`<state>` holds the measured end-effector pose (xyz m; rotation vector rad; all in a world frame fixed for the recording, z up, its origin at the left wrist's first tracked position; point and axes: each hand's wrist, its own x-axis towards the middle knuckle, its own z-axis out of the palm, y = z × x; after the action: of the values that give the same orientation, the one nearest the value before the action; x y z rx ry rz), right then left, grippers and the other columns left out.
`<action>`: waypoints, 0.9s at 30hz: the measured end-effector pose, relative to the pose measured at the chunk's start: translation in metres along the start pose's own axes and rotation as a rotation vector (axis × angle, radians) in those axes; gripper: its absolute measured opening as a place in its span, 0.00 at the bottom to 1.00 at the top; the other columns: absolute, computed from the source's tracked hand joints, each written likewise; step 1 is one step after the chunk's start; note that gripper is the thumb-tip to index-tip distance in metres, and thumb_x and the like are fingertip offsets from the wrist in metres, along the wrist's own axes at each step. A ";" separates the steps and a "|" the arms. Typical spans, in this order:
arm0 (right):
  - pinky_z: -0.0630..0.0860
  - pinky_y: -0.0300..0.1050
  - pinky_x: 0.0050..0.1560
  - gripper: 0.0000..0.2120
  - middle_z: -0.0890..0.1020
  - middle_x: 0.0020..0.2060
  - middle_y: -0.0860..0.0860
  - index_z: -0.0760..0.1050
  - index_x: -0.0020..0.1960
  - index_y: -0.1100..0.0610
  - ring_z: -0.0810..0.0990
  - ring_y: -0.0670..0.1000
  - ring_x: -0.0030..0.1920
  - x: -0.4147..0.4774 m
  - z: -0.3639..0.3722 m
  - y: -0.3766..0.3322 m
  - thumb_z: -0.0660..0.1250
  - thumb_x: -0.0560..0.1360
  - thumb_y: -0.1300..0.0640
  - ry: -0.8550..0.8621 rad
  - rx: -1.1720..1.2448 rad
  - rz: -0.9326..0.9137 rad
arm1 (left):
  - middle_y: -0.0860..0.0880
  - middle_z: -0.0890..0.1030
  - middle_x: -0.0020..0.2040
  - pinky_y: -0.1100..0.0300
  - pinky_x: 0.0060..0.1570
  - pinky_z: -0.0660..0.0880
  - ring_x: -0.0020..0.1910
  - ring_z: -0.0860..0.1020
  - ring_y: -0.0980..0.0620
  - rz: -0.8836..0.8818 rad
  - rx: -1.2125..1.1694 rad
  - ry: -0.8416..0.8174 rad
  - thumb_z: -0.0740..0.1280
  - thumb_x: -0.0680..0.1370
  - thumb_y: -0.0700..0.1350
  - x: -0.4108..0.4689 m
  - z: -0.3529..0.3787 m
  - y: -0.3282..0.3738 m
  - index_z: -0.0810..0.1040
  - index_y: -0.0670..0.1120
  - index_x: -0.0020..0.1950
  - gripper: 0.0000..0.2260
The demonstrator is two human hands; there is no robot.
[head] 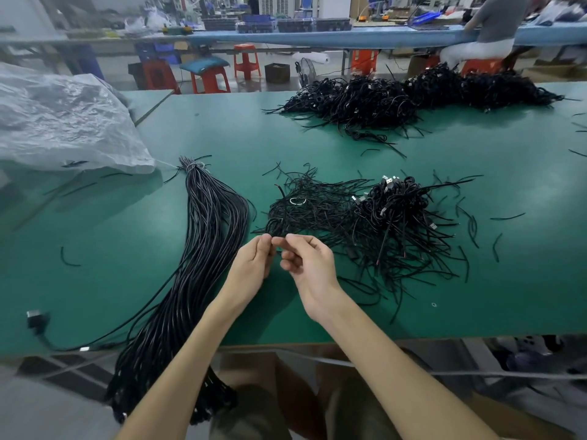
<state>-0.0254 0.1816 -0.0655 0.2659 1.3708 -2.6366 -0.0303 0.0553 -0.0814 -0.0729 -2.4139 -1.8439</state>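
Note:
My left hand (254,260) and my right hand (306,265) meet fingertip to fingertip over the green table (158,255), just at the near edge of a loose heap of short black cables (359,217). Both hands have their fingers curled and seem to pinch something thin between them; what it is I cannot make out. A long tied bundle of black cables (206,236) lies left of my hands and hangs over the table's front edge. A white band (297,201) lies on the heap.
A second, bigger pile of black cables (413,93) sits at the far right of the table. A crumpled clear plastic bag (63,122) covers the far left. A black plug (36,317) lies near the front left. Beyond are red stools and a seated person.

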 end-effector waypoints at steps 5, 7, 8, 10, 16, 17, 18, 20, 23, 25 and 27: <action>0.74 0.42 0.35 0.02 0.86 0.42 0.60 0.74 0.49 0.62 0.76 0.49 0.33 -0.002 -0.005 0.004 0.66 0.80 0.65 -0.043 -0.098 -0.002 | 0.57 0.66 0.27 0.66 0.22 0.59 0.24 0.63 0.58 -0.070 -0.054 -0.005 0.55 0.87 0.52 -0.001 -0.002 -0.001 0.69 0.46 0.40 0.19; 0.74 0.42 0.36 0.02 0.86 0.42 0.59 0.74 0.49 0.62 0.77 0.49 0.33 -0.001 -0.007 0.005 0.66 0.79 0.64 -0.069 -0.109 -0.006 | 0.57 0.65 0.27 0.65 0.22 0.58 0.24 0.62 0.58 -0.091 -0.072 -0.010 0.56 0.87 0.53 -0.002 -0.003 0.000 0.68 0.48 0.37 0.20; 0.74 0.42 0.35 0.02 0.86 0.41 0.59 0.74 0.49 0.61 0.77 0.49 0.33 -0.001 -0.008 0.006 0.66 0.80 0.64 -0.083 -0.126 -0.012 | 0.57 0.65 0.27 0.65 0.22 0.57 0.24 0.61 0.57 -0.100 -0.083 -0.012 0.56 0.87 0.53 -0.002 -0.003 0.001 0.68 0.50 0.35 0.21; 0.73 0.42 0.34 0.02 0.85 0.39 0.57 0.73 0.48 0.61 0.76 0.49 0.33 0.000 -0.009 0.008 0.65 0.80 0.64 -0.105 -0.190 -0.034 | 0.55 0.64 0.26 0.64 0.22 0.56 0.24 0.59 0.56 -0.117 -0.122 -0.020 0.57 0.86 0.53 -0.003 -0.005 0.002 0.70 0.51 0.33 0.22; 0.70 0.45 0.34 0.10 0.80 0.38 0.51 0.75 0.54 0.58 0.74 0.49 0.34 -0.001 -0.012 0.013 0.70 0.79 0.53 -0.173 -0.265 -0.104 | 0.54 0.62 0.27 0.66 0.22 0.54 0.23 0.56 0.55 -0.147 -0.225 -0.039 0.59 0.85 0.49 -0.005 -0.009 0.005 0.72 0.53 0.30 0.23; 0.71 0.45 0.35 0.12 0.80 0.38 0.50 0.76 0.56 0.57 0.74 0.49 0.34 -0.001 -0.012 0.013 0.72 0.79 0.51 -0.179 -0.271 -0.118 | 0.54 0.62 0.27 0.66 0.21 0.54 0.23 0.56 0.55 -0.138 -0.209 -0.054 0.59 0.85 0.49 -0.005 -0.009 0.005 0.71 0.53 0.29 0.23; 0.71 0.44 0.36 0.14 0.79 0.39 0.49 0.77 0.58 0.55 0.74 0.49 0.35 -0.001 -0.012 0.014 0.73 0.78 0.49 -0.191 -0.288 -0.137 | 0.54 0.62 0.27 0.66 0.22 0.54 0.23 0.56 0.55 -0.126 -0.186 -0.072 0.60 0.85 0.50 -0.006 -0.009 0.004 0.69 0.53 0.29 0.22; 0.72 0.41 0.36 0.12 0.78 0.39 0.47 0.81 0.59 0.50 0.73 0.47 0.35 -0.001 -0.012 0.015 0.73 0.77 0.49 -0.209 -0.346 -0.171 | 0.55 0.63 0.26 0.66 0.22 0.54 0.23 0.56 0.56 -0.109 -0.164 -0.098 0.61 0.82 0.51 -0.006 -0.008 0.004 0.67 0.52 0.29 0.20; 0.76 0.39 0.45 0.14 0.83 0.47 0.49 0.82 0.61 0.46 0.76 0.46 0.40 -0.001 -0.013 0.016 0.74 0.76 0.49 -0.238 -0.380 -0.153 | 0.56 0.64 0.24 0.67 0.21 0.54 0.22 0.55 0.56 -0.112 -0.188 -0.104 0.60 0.80 0.51 -0.006 -0.010 0.002 0.66 0.53 0.29 0.19; 0.77 0.40 0.50 0.16 0.85 0.47 0.49 0.82 0.62 0.49 0.79 0.45 0.42 0.000 -0.015 0.015 0.75 0.75 0.51 -0.272 -0.364 -0.130 | 0.56 0.63 0.24 0.66 0.22 0.53 0.23 0.55 0.55 -0.119 -0.209 -0.097 0.61 0.80 0.52 -0.005 -0.011 0.001 0.67 0.50 0.32 0.17; 0.78 0.39 0.49 0.14 0.85 0.44 0.50 0.82 0.61 0.53 0.80 0.45 0.42 0.001 -0.016 0.015 0.74 0.76 0.56 -0.297 -0.374 -0.142 | 0.55 0.62 0.25 0.66 0.22 0.53 0.23 0.55 0.55 -0.133 -0.220 -0.094 0.62 0.78 0.54 -0.004 -0.010 0.001 0.72 0.44 0.40 0.15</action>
<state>-0.0214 0.1859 -0.0868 -0.2661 1.7801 -2.3303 -0.0257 0.0461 -0.0786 -0.0165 -2.3158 -2.2076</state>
